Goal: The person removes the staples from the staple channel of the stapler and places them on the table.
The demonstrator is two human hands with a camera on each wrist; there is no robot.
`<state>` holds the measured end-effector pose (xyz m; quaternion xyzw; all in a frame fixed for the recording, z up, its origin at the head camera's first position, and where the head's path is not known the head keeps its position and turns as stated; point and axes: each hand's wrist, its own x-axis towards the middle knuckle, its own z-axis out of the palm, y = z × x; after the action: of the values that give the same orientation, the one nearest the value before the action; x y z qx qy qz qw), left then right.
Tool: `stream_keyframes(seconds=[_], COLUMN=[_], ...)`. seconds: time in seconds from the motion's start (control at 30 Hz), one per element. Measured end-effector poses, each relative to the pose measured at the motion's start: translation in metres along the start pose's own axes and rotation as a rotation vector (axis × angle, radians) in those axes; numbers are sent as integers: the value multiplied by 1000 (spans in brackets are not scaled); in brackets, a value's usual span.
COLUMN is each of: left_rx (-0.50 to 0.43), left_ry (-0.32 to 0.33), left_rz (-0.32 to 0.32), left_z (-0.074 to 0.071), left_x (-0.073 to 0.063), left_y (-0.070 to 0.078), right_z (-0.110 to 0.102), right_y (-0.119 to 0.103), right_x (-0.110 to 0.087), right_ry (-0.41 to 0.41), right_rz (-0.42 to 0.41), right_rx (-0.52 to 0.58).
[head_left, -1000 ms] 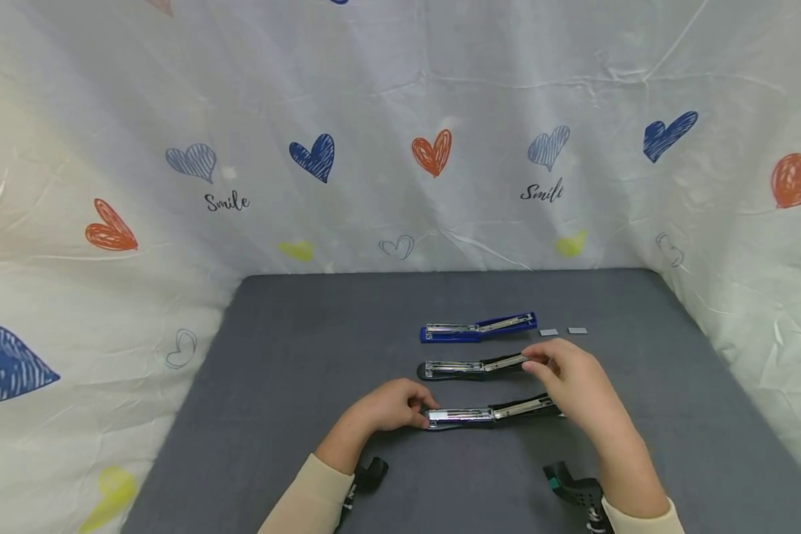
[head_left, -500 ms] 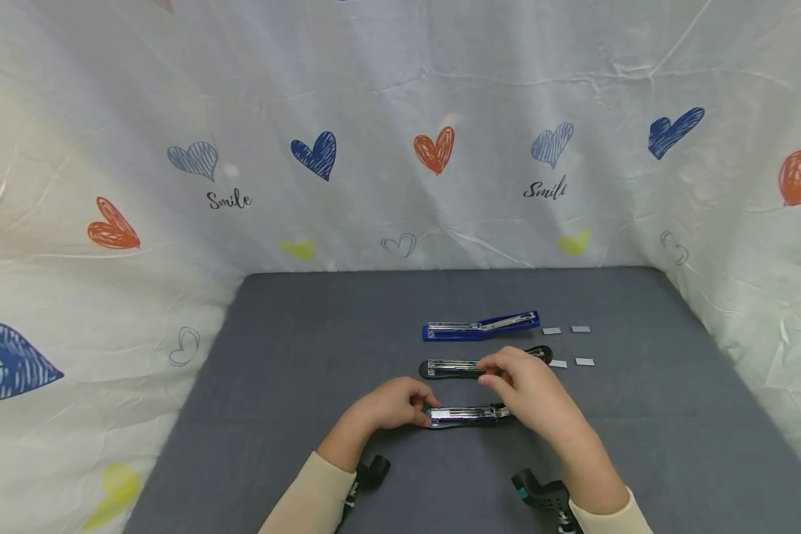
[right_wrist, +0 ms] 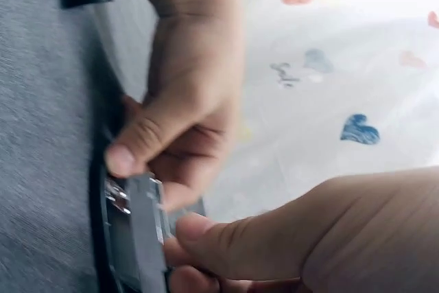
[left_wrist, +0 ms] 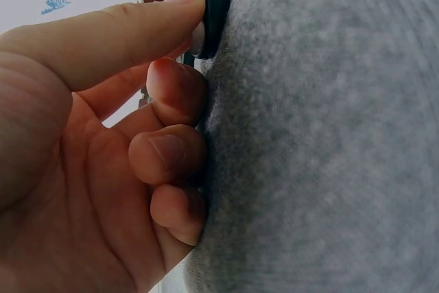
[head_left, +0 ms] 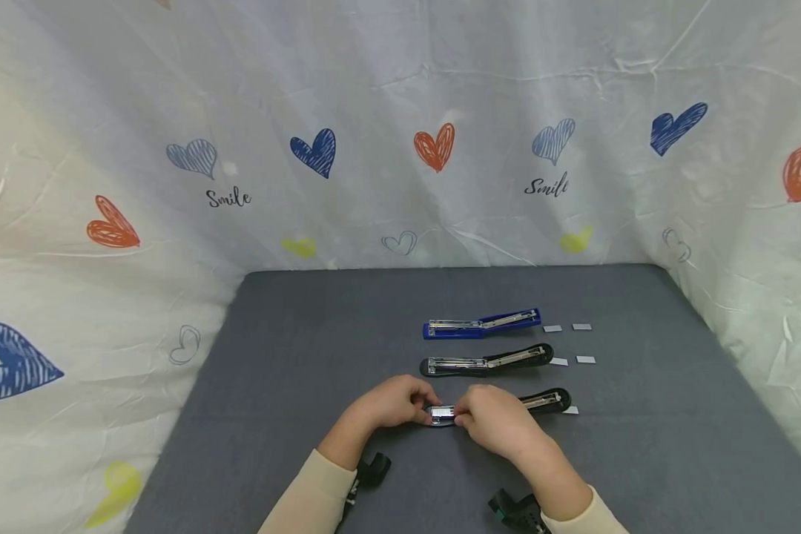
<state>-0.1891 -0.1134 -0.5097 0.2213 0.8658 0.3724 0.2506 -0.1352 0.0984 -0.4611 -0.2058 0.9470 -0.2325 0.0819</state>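
An opened black stapler (head_left: 552,400) lies nearest me, its metal magazine (head_left: 443,413) facing up. My left hand (head_left: 392,403) pinches its left end; in the left wrist view the thumb (left_wrist: 158,25) presses on that end, other fingers curled below. My right hand (head_left: 497,419) covers the stapler's middle. In the right wrist view, the fingertips of my right hand (right_wrist: 267,245) close in a pinch at the side of the magazine (right_wrist: 145,228); whether a staple strip is between them is hidden. One staple strip (head_left: 571,410) lies by the stapler's right end.
Behind lie another opened black stapler (head_left: 517,357) and an opened blue stapler (head_left: 454,329). Staple strips (head_left: 585,360) lie right of the black one, more strips (head_left: 581,326) right of the blue one. A printed curtain (head_left: 374,208) hangs around the grey table (head_left: 307,334).
My right hand has moved left and toward me, from the middle stapler's right end to the near stapler's magazine, uncovering strips on the right. My left hand stays at the stapler's end.
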Motion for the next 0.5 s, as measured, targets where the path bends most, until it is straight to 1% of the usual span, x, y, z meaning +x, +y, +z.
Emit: stream_keyframes(seconds=[0.1, 0.2, 0.37, 0.5], left_rx=[2, 11, 16, 33], left_ry=[1, 3, -4, -29], left_rz=[4, 10, 6, 8], left_z=[0, 0, 0, -1], left_x=[0, 0, -1, -1], left_y=[0, 0, 0, 2], right_z=[9, 15, 20, 21], right_y=[-2, -4, -4, -4], right_x=[1, 3, 6, 6], right_ry=[15, 49, 88, 104], right_rz=[30, 57, 122, 156], right_rx=[-25, -34, 9, 39])
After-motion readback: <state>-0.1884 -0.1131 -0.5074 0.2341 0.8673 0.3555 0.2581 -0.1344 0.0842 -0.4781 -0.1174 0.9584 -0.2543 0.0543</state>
